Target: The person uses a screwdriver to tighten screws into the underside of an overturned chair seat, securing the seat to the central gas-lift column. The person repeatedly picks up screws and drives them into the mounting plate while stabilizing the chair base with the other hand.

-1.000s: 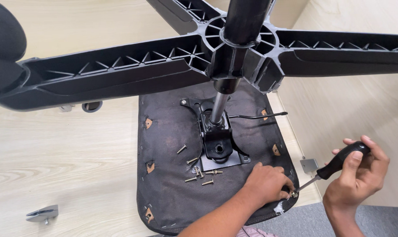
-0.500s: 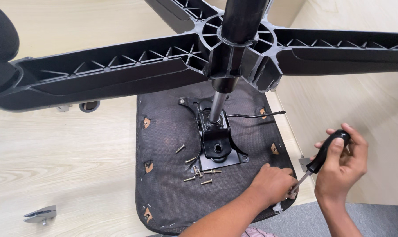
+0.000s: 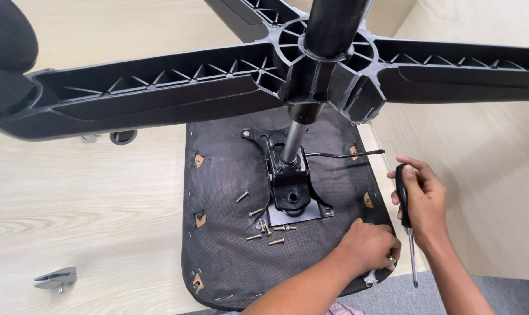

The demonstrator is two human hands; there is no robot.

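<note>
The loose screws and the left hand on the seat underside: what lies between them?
In the head view, only bare black fabric of the seat underside lies between the loose screws and the left hand. Nothing else sits there.

Our makeshift repair corner in an office

We see pale wood-look flooring (image 3: pixel 89 233), grey carpet (image 3: pixel 509 297), plain light wall panels (image 3: pixel 486 146) and an upturned office chair (image 3: pixel 287 192) with loose screws (image 3: pixel 267 230).

head-worn view, looking steeply down, close over upturned chair (image 3: pixel 287 233)
</note>
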